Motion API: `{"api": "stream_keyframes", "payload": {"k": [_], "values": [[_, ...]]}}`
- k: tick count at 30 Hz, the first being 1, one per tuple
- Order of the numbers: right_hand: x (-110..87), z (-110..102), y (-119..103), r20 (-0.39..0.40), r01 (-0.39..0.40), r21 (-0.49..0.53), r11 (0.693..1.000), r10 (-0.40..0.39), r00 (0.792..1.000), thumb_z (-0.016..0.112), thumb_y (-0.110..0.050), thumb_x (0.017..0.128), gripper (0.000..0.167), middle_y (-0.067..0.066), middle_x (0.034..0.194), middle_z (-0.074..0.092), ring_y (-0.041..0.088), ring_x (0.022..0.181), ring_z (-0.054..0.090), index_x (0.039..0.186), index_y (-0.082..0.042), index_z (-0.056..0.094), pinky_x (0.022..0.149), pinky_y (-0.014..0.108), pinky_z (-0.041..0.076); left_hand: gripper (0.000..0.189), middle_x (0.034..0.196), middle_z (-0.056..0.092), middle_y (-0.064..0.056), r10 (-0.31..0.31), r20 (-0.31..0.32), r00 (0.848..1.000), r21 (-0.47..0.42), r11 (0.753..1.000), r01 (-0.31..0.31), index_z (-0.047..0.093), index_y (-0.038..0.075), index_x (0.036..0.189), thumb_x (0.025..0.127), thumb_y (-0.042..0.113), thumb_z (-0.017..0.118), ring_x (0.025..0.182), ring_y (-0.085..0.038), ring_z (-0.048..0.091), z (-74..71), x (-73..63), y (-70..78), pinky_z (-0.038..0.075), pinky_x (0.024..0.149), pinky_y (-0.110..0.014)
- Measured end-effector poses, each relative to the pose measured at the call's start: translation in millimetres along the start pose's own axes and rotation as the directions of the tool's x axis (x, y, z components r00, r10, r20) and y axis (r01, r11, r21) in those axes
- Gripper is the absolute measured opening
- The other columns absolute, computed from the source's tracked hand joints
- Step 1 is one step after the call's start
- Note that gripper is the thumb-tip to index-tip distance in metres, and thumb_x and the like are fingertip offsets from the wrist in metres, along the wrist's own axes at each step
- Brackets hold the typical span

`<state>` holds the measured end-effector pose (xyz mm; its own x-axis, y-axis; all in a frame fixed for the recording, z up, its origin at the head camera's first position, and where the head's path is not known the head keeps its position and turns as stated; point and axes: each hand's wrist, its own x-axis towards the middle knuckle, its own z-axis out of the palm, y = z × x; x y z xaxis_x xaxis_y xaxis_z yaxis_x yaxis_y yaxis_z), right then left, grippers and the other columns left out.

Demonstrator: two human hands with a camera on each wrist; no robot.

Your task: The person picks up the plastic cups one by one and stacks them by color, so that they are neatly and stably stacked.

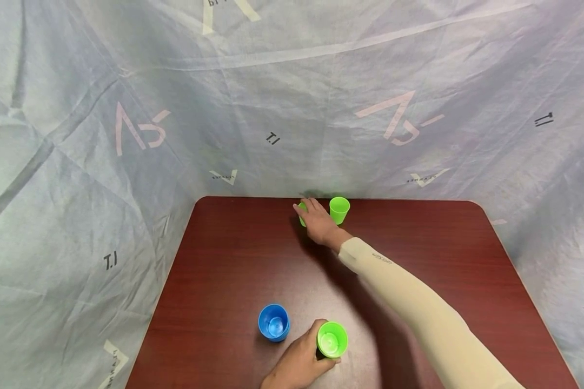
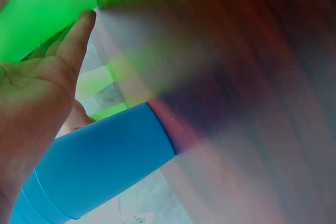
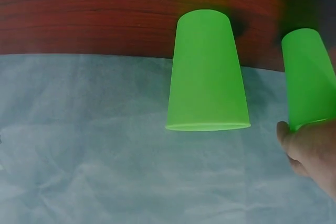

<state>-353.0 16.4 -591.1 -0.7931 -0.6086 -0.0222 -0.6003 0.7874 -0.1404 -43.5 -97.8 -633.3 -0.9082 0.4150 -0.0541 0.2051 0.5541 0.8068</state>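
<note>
Near the front of the table, my left hand (image 1: 297, 363) holds an upright green cup (image 1: 332, 339), thumb on one side and fingers on the other. Just left of that hand stands a blue cup (image 1: 274, 322), mouth up, with lines around its upper part in the left wrist view. At the far edge, my right hand (image 1: 318, 222) grips another green cup (image 1: 302, 214), which it mostly covers in the head view. The right wrist view shows the fingers near this cup's rim. A third green cup (image 3: 207, 72) stands untouched beside the right hand.
The dark red wooden table (image 1: 214, 270) has rounded far corners. Grey cloth sheeting (image 1: 321, 108) with printed marks hangs close behind the far edge and along both sides. My right sleeved arm (image 1: 409, 297) reaches across the table's right half.
</note>
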Motion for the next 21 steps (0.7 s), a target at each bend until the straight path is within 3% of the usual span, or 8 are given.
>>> {"api": "stream_keyframes", "payload": {"k": [10, 16, 21], "values": [[-24.0, 7.7, -2.7, -0.123, 0.083, 0.026, 0.996, -0.079, 0.989, 0.06, -0.013, 0.107, 0.052, 0.019, 0.159, 0.042, 0.036, 0.149, 0.04, 0.158, -0.013, 0.047, 0.119, 0.045, 0.046, 0.068, 0.125, 0.071, 0.006, -0.085, 0.054, 0.995, -0.035, 0.996, 0.087, 0.047, 0.027, 0.145, 0.091, 0.045, 0.083, 0.11, 0.0, 0.065, 4.9, -0.1, 2.3, 0.057, 0.09, -0.028], [-35.0, 5.1, -3.8, -0.187, 0.102, 0.099, 0.99, -0.082, 0.979, 0.074, -0.016, 0.1, 0.053, 0.019, 0.154, 0.048, 0.035, 0.146, 0.043, 0.149, -0.014, 0.055, 0.11, 0.043, 0.053, 0.067, 0.125, 0.071, 0.005, -0.072, 0.054, 0.996, -0.053, 0.996, 0.075, 0.048, 0.025, 0.144, 0.09, 0.044, 0.084, 0.11, -0.001, 0.065, 4.4, 0.1, 3.3, 0.057, 0.09, -0.027], [-41.6, -5.5, -5.0, -0.251, 0.127, 0.114, 0.985, -0.095, 0.963, 0.077, -0.023, 0.099, 0.051, 0.018, 0.149, 0.05, 0.035, 0.142, 0.046, 0.145, -0.015, 0.056, 0.101, 0.04, 0.058, 0.067, 0.125, 0.072, 0.004, -0.055, 0.037, 0.998, -0.028, 0.998, 0.056, 0.047, 0.025, 0.145, 0.091, 0.045, 0.083, 0.11, -0.002, 0.066, 2.2, 1.8, 2.5, 0.057, 0.088, -0.028]]}}
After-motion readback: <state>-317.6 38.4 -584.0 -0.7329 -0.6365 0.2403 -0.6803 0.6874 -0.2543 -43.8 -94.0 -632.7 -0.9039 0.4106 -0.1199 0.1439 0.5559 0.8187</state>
